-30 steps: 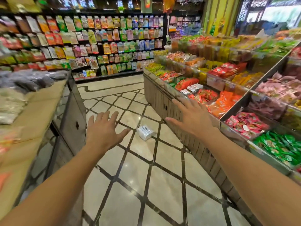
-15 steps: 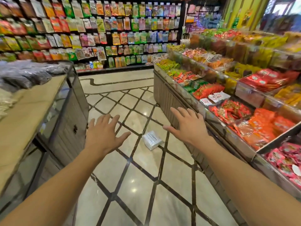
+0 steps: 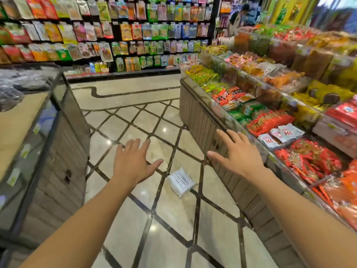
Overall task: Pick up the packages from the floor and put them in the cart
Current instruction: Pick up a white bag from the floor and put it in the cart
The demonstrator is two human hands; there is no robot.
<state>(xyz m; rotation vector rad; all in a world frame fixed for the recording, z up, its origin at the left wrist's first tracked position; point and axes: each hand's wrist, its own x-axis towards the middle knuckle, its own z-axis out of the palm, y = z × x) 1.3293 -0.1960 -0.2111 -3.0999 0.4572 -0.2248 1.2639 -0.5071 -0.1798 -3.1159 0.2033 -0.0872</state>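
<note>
Hands spread, empty: left hand (image 3: 133, 161), right hand (image 3: 236, 154); white package (image 3: 181, 181) print blurred, possibly label.

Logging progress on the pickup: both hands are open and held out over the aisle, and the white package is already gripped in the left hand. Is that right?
Not quite. The head view shows the white package lying on the tiled floor, gripped by neither hand. The left hand and right hand are indeed open and held out over the aisle.
</note>
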